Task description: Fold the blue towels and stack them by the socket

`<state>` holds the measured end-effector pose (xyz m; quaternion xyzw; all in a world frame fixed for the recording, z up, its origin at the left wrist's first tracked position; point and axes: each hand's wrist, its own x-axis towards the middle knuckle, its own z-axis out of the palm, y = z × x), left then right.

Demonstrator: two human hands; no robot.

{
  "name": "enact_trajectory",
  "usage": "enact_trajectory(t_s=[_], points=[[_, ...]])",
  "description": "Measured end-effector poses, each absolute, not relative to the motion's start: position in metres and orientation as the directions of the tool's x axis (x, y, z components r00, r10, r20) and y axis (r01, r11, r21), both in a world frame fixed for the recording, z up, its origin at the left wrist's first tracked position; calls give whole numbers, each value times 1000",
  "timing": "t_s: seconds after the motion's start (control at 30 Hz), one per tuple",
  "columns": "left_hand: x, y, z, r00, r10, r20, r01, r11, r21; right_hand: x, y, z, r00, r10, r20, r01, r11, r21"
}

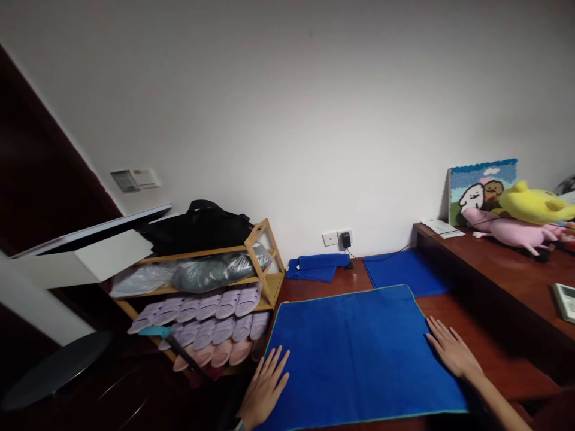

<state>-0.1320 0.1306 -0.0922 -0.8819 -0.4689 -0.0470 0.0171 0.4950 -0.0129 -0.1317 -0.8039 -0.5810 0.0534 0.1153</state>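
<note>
Left hand and right hand are resting open and flat, gripping nothing, on opposite edges of a blue towel, which is lying spread on the wooden floor near a slipper rack

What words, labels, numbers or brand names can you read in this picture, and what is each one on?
Nothing can be read clearly.
Wall panel: any markings are too blurred to read.
Sheet of paper: too small to read.
Remote control: any button markings are too small to read.
</note>
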Motion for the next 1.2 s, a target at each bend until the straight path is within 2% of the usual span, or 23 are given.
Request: enact_trajectory(t_s=[0.17,0.27,0.5,0.63,0.8,0.97,1.0,1.07,1.13,1.2], points=[[-130,134,-82,552,823,134,827,-561,44,498,-12,-138,309,950,40,924,-290,-250],[-119,144,-71,474,858,196,861,-499,101,500,-12,-141,299,954,40,924,-278,-262],[-73,217,-60,379,890,253,897,-420,134,502,-12,-145,298,953,45,918,-274,-286],[-52,266,-65,392,883,260,892,-434,130,502,-12,-151,309,945,106,915,-264,-306],[-43,294,-84,379,907,184,906,-405,125,516,-12,-164,317,943,102,911,-273,-310],[-45,297,-99,376,905,196,910,-401,106,469,23,-139,437,878,197,888,-386,-248],[-45,298,-100,378,904,202,909,-403,103,443,38,-128,408,885,222,902,-353,-250],[-45,299,-101,377,902,208,909,-404,100,382,73,-103,250,940,234,944,-182,-277],[-45,301,-102,376,903,210,910,-402,100,320,110,-82,37,982,185,945,26,-325],[-45,302,-102,378,901,211,909,-405,99,276,140,-71,-85,990,116,922,122,-368]])
